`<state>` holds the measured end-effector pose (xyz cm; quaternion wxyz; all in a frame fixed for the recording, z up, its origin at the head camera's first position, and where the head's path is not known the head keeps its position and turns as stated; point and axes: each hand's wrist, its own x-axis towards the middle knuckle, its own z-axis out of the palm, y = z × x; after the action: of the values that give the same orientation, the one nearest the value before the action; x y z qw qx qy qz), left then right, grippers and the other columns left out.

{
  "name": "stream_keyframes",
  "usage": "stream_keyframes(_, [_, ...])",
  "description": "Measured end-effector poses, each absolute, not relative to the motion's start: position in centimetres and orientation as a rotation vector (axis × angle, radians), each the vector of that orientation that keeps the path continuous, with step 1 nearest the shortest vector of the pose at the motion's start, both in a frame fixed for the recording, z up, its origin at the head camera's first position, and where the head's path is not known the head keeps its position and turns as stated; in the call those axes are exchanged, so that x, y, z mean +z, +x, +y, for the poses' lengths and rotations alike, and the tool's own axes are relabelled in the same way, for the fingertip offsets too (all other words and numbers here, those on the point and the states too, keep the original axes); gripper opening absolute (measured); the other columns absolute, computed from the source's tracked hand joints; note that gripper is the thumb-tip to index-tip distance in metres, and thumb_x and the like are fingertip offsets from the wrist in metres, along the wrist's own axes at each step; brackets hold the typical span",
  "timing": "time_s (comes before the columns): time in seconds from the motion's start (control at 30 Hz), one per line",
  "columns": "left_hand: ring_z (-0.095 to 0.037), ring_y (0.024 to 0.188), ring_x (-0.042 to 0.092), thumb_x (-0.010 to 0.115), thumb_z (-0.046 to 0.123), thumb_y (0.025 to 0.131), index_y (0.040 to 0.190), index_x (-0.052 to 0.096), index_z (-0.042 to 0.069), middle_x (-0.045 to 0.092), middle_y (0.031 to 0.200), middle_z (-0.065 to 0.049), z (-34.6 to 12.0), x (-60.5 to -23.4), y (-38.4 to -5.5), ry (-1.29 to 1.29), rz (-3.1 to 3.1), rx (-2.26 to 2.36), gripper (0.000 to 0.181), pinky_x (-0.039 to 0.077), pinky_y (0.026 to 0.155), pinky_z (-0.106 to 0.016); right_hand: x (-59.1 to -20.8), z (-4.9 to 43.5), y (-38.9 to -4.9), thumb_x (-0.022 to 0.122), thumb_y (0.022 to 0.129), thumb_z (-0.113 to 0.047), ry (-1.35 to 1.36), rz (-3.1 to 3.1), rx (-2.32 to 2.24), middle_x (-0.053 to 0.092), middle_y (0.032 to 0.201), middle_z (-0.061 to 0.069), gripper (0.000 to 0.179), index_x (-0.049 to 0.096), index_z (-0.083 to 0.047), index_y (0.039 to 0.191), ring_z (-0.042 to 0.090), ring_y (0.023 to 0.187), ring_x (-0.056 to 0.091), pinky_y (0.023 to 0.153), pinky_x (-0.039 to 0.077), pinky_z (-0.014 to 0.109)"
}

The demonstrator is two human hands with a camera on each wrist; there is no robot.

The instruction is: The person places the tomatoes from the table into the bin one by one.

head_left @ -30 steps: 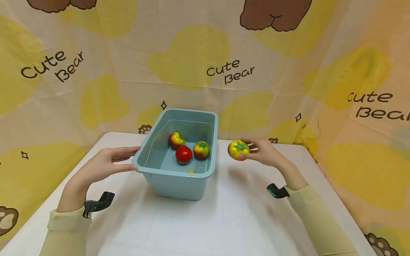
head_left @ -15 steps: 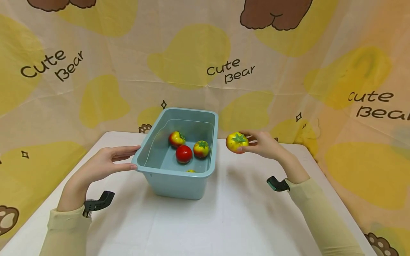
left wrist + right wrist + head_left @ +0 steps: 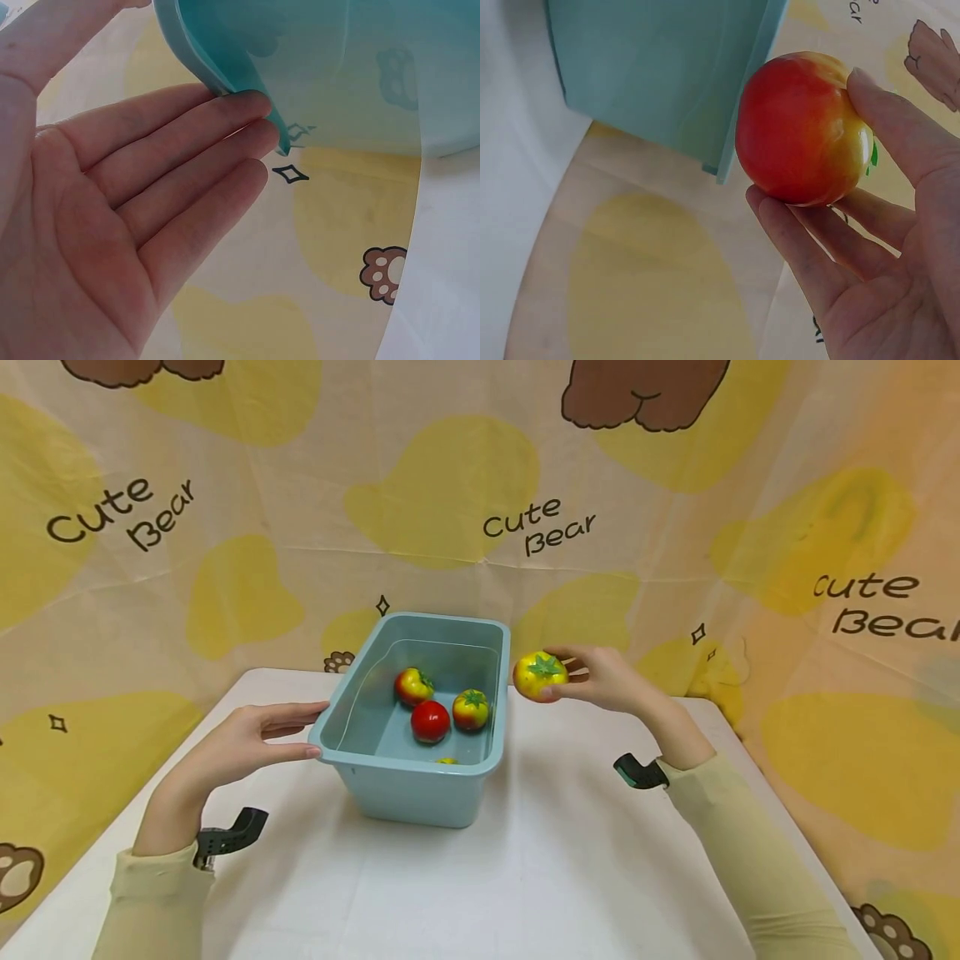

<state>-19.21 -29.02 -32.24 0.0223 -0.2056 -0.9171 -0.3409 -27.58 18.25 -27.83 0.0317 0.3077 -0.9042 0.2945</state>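
In the head view my right hand (image 3: pixel 611 681) holds a yellow-and-red tomato (image 3: pixel 534 677) with a green leafy top, pinched between thumb and fingers. It hangs above the table, just right of a blue-grey plastic bin (image 3: pixel 420 797). The right wrist view shows the same tomato (image 3: pixel 802 131) red side on, beside the bin's wall (image 3: pixel 660 67). At the bin's left front corner, my left hand (image 3: pixel 240 745) touches the rim with straight fingers. Inside lie a red tomato (image 3: pixel 430 722), a red-yellow one (image 3: pixel 414 686) and a yellow-green one (image 3: pixel 470 710). A yellow sliver (image 3: pixel 447 762) shows behind the front rim.
The bin stands on a white-covered table (image 3: pixel 450 893). A printed cloth backdrop (image 3: pixel 435 485) with bear drawings rises behind and at the sides. Black wrist mounts (image 3: pixel 232 833) are worn on both arms.
My right hand has lifted the tomato higher and moved it a little left, closer to the bin's right rim. The left hand and the bin have stayed in place.
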Motion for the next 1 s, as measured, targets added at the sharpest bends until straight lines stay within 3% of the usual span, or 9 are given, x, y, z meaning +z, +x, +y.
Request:
stream_keyframes(0.2, [-0.018,0.116,0.06,0.073,0.039,0.082,0.135,0.054,0.023,0.059,0.131,0.0,-28.9,-32.2,-19.2,-0.641,-2.837,-1.054,0.059,0.045,0.091,-0.007,-27.1,17.3,-27.8,0.077,0.081,-0.027,0.99,-2.783,0.89,0.061,0.124,0.016,0.062,0.054,-0.002,0.132,0.032,0.107,0.063,0.086,0.057,0.038])
stream_keyframes(0.4, [-0.024,0.117,0.059,0.073,0.039,0.081,0.135,0.054,0.023,0.059,0.131,0.0,-28.9,-32.3,-19.3,-0.643,-2.835,-1.059,0.06,0.044,0.09,-0.006,-26.2,16.3,-27.9,0.077,0.08,-0.027,1.028,-2.771,0.879,0.063,0.12,0.012,0.06,0.055,-0.004,0.131,0.03,0.105,0.064,0.084,0.058,0.036])
stream_keyframes(0.6, [-0.017,0.116,0.06,0.074,0.039,0.081,0.135,0.054,0.024,0.06,0.131,0.001,-29.0,-32.3,-19.3,-0.643,-2.833,-1.052,0.059,0.045,0.091,-0.007,-25.5,15.3,-28.0,0.077,0.08,-0.028,1.076,-2.756,0.885,0.064,0.119,0.01,0.059,0.055,-0.006,0.13,0.028,0.105,0.064,0.084,0.058,0.034])
stream_keyframes(0.77, [-0.023,0.116,0.06,0.074,0.039,0.081,0.135,0.055,0.024,0.06,0.131,0.001,-29.0,-32.3,-19.2,-0.643,-2.828,-1.064,0.059,0.045,0.091,-0.007,-25.2,14.5,-28.2,0.078,0.079,-0.029,1.098,-2.737,0.898,0.064,0.12,0.011,0.06,0.056,-0.005,0.13,0.028,0.105,0.065,0.084,0.058,0.035])
stream_keyframes(1.0, [-0.019,0.116,0.06,0.074,0.038,0.081,0.135,0.054,0.024,0.06,0.131,0.001,-29.0,-32.3,-19.2,-0.644,-2.828,-1.063,0.059,0.044,0.09,-0.006,-24.6,13.4,-28.1,0.079,0.078,-0.029,1.116,-2.73,0.927,0.065,0.117,0.009,0.06,0.058,-0.006,0.128,0.026,0.103,0.065,0.084,0.058,0.032])
